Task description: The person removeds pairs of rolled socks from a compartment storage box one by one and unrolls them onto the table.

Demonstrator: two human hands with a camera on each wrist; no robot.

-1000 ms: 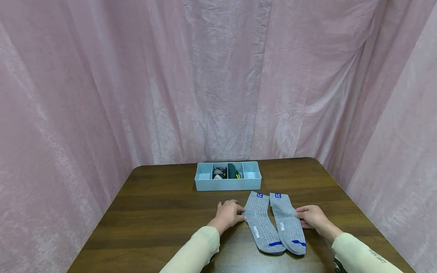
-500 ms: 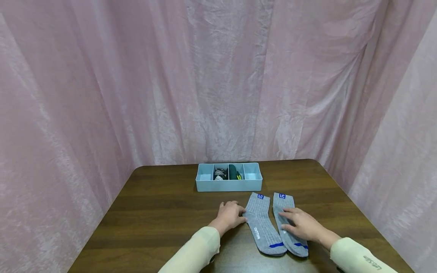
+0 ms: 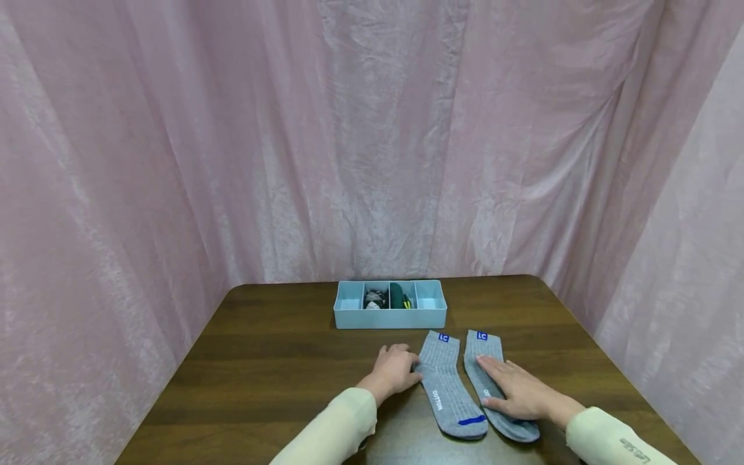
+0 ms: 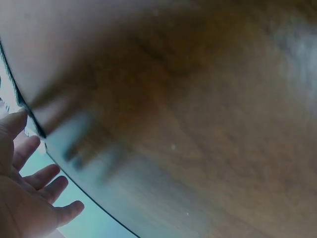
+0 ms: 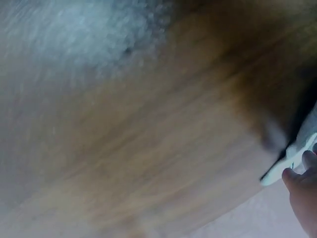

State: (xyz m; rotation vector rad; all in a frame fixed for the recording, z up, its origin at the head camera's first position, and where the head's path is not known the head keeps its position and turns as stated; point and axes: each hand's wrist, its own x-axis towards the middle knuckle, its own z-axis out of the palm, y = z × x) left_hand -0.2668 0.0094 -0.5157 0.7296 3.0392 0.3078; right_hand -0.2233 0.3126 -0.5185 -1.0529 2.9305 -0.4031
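Two grey ankle socks lie flat side by side on the wooden table, each with a blue "LC" tag at the cuff. At the left sock (image 3: pixel 444 387), my left hand (image 3: pixel 392 371) rests its fingertips and thumb along the outer edge. My right hand (image 3: pixel 523 392) lies across the right sock (image 3: pixel 481 352) with fingers extended, covering much of its foot; the toe shows below the palm. The left wrist view shows the left hand (image 4: pixel 29 193) with fingers spread. In the right wrist view, only part of the right hand (image 5: pixel 303 193) appears at the edge.
A light blue divided box (image 3: pixel 389 318) stands behind the socks. Its middle compartments hold a dark patterned bundle (image 3: pixel 374 299) and a dark green item (image 3: pixel 396 296) with yellow marks beside it. A pink curtain (image 3: pixel 372 142) hangs behind the table (image 3: pixel 279 361).
My right hand has moved from the right sock's outer edge onto its top. That sock's toe has shifted right, apart from the left sock. My left hand has stayed nearly still.
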